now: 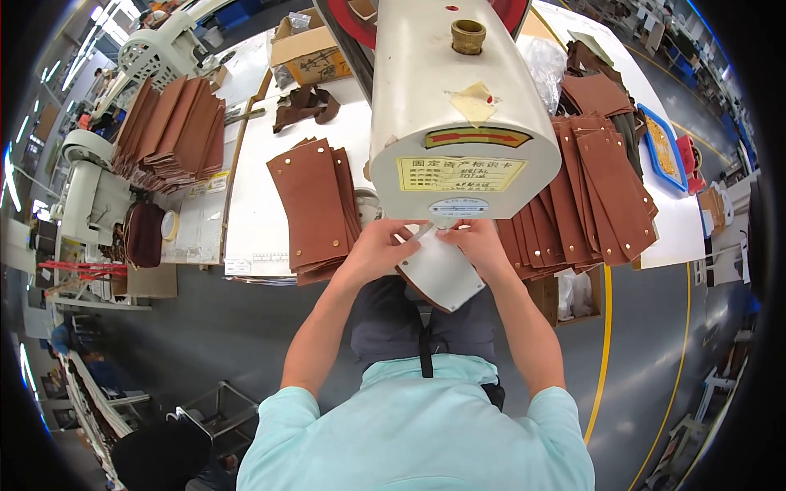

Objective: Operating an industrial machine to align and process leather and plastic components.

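Observation:
Beneath the head of a white press machine [458, 106], I hold a leather panel [446, 274] with its pale side up and its brown edge showing along the lower left. My left hand [378, 250] pinches the panel's upper left edge, fingers bent. Across from it, my right hand [479, 245] grips the upper right edge between thumb and fingers. Small fasteners dot the panel's near end. The machine head hides the panel's far end and the tool above it. A stack of brown leather panels [311, 204] with brass-coloured studs lies left of my left hand.
More brown panels [610, 188] fan out on the table's right side. A blue tray [655, 168] holds small brass-coloured parts. Farther left stand piled panels [172, 131] on another table. A cardboard box [307, 53] and dark leather scraps [307, 106] lie behind the left stack.

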The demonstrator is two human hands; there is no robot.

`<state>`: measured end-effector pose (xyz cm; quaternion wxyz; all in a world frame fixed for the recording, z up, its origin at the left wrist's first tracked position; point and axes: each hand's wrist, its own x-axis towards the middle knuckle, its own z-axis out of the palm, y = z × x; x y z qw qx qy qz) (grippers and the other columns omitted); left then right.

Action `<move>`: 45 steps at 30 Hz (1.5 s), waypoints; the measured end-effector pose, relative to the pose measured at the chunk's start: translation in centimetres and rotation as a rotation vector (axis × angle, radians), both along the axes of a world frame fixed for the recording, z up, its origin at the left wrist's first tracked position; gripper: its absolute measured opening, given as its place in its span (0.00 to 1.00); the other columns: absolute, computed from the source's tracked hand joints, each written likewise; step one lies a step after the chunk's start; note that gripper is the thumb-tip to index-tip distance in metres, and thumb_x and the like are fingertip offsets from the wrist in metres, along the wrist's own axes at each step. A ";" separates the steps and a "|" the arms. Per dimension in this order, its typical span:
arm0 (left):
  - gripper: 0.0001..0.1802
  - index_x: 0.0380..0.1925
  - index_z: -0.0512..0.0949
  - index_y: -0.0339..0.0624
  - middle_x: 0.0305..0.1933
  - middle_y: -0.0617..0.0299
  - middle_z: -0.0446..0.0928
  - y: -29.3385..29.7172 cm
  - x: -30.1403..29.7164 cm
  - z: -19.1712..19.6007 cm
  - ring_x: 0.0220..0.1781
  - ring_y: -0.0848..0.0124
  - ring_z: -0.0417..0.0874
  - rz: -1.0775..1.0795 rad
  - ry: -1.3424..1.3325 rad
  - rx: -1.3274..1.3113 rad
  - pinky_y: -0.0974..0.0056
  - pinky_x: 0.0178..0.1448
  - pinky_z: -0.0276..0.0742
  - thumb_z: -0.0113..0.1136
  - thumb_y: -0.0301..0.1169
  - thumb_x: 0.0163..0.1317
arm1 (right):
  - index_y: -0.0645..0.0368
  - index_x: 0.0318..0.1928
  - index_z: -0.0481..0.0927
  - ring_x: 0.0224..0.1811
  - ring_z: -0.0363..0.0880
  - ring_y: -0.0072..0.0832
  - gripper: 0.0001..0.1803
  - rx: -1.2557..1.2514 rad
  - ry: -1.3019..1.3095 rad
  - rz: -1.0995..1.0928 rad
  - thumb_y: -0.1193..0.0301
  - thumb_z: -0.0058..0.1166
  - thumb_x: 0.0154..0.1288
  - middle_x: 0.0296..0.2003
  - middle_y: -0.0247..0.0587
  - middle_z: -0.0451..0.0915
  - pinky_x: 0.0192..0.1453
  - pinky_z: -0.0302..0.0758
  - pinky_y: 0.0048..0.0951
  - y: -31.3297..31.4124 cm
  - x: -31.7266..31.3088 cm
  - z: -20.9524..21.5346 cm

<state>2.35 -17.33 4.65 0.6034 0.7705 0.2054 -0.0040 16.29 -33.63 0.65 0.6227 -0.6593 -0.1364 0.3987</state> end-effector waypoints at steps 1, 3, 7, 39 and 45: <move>0.21 0.56 0.82 0.38 0.37 0.59 0.83 -0.2 0.2 0.1 0.31 0.75 0.81 -0.023 0.024 -0.015 0.65 0.38 0.79 0.63 0.28 0.61 | 0.66 0.48 0.81 0.37 0.81 0.21 0.16 0.000 0.000 0.000 0.83 0.64 0.59 0.39 0.38 0.82 0.38 0.78 0.26 0.3 0.0 -0.2; 0.21 0.56 0.82 0.38 0.39 0.58 0.84 -0.7 0.6 0.0 0.33 0.76 0.81 -0.047 0.047 -0.031 0.65 0.39 0.80 0.62 0.28 0.61 | 0.65 0.49 0.81 0.40 0.80 0.22 0.19 0.041 -0.131 -0.037 0.85 0.64 0.56 0.39 0.37 0.81 0.39 0.78 0.27 0.6 0.1 -0.6; 0.19 0.51 0.83 0.31 0.35 0.63 0.82 -1.2 1.5 0.0 0.31 0.80 0.77 0.011 0.002 -0.084 0.71 0.36 0.74 0.65 0.27 0.61 | 0.64 0.50 0.81 0.42 0.80 0.23 0.20 0.026 -0.125 -0.039 0.85 0.63 0.55 0.39 0.36 0.81 0.40 0.78 0.27 0.6 0.2 -0.3; 0.33 0.63 0.72 0.37 0.41 0.62 0.81 1.3 -10.2 0.0 0.40 0.78 0.80 0.033 0.102 -0.243 0.71 0.46 0.76 0.67 0.19 0.55 | 0.69 0.40 0.85 0.32 0.81 0.19 0.10 -0.122 -0.201 0.112 0.74 0.67 0.62 0.29 0.35 0.85 0.37 0.77 0.25 -8.8 2.2 2.3; 0.30 0.63 0.75 0.39 0.39 0.56 0.83 -0.7 -4.7 0.3 0.37 0.73 0.81 -0.109 0.132 -0.007 0.63 0.45 0.79 0.68 0.30 0.59 | 0.69 0.47 0.83 0.39 0.82 0.25 0.16 0.106 -0.225 -0.019 0.79 0.65 0.57 0.39 0.39 0.85 0.43 0.79 0.28 -0.1 1.7 -0.5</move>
